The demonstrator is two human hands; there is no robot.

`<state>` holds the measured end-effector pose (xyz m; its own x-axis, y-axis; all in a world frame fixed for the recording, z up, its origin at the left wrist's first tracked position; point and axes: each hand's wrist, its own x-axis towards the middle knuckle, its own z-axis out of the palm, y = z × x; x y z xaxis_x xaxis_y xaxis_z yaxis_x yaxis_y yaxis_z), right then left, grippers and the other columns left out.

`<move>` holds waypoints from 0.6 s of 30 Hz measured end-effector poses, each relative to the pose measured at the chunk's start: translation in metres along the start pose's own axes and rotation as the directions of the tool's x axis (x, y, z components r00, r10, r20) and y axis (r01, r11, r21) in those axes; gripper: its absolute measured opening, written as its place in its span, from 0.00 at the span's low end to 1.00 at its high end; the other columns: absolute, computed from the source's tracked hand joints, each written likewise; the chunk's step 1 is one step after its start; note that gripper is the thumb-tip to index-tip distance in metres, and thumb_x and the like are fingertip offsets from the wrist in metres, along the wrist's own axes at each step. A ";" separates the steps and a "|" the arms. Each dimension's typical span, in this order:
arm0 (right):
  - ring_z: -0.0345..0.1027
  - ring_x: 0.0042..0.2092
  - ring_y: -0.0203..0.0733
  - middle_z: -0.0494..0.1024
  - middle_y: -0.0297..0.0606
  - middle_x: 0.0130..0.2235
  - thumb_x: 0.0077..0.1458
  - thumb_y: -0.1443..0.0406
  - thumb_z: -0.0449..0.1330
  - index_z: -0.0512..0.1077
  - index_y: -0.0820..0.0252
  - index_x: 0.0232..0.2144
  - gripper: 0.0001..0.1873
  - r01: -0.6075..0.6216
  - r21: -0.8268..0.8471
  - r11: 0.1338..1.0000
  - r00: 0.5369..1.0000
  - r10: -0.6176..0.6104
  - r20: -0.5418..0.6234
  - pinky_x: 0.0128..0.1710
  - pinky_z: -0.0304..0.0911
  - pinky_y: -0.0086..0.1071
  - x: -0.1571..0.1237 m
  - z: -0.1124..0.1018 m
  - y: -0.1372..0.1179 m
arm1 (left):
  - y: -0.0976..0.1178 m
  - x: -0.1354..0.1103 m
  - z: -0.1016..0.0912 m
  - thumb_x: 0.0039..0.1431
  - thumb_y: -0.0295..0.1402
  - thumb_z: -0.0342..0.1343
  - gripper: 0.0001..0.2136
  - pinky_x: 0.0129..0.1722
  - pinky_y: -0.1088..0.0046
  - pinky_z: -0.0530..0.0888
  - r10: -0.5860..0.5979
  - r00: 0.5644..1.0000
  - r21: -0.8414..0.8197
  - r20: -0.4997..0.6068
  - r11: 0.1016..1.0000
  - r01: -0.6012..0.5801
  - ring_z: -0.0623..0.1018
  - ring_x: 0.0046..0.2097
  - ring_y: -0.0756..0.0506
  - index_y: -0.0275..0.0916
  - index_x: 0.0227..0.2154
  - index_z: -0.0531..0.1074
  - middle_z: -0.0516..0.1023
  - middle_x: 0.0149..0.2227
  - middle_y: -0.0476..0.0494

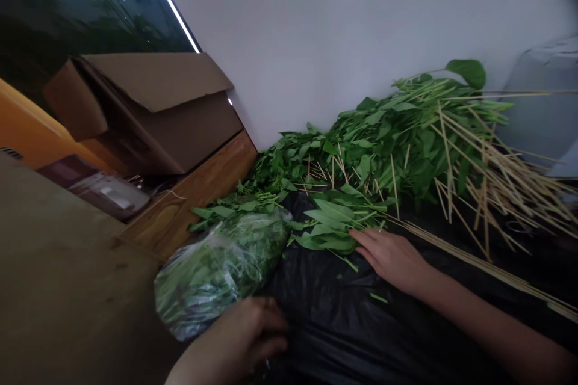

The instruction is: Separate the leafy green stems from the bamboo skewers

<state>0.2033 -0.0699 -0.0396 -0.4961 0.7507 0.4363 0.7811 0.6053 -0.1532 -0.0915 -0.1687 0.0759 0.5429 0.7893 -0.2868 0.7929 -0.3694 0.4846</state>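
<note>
My right hand (392,257) lies flat on black plastic sheeting (352,319), its stretched fingers touching a small heap of green leaves (332,224). My left hand (253,329) is curled at the sheeting's near edge, right beside a clear plastic bag of greens (217,274); whether it grips the bag or the sheeting is hidden. Behind the small heap rises a big pile of leafy stems (388,138) against the white wall.
Thin bamboo skewers (492,186) lie scattered over the pile's right side and across the sheeting. An open cardboard box (153,108) stands on a wooden ledge (198,192) at the left. A brown surface (63,289) fills the lower left. A grey object (546,108) sits at the far right.
</note>
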 end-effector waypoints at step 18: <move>0.71 0.37 0.42 0.76 0.41 0.38 0.61 0.65 0.48 0.67 0.58 0.50 0.17 0.019 -0.034 0.999 1.000 -0.020 -0.012 0.33 0.65 0.33 -0.002 0.009 0.004 | -0.059 0.132 -0.018 0.55 0.25 0.51 0.12 0.45 0.70 0.71 -0.047 0.946 0.292 -0.319 0.945 0.145 0.76 0.43 0.44 0.39 0.40 0.75 0.77 0.41 0.41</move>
<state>0.2037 -0.0668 -0.0490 -0.5068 0.7352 0.4502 0.7838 0.6104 -0.1145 -0.0715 -0.0341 0.0247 0.3883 0.9210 -0.0303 0.9092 -0.3775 0.1756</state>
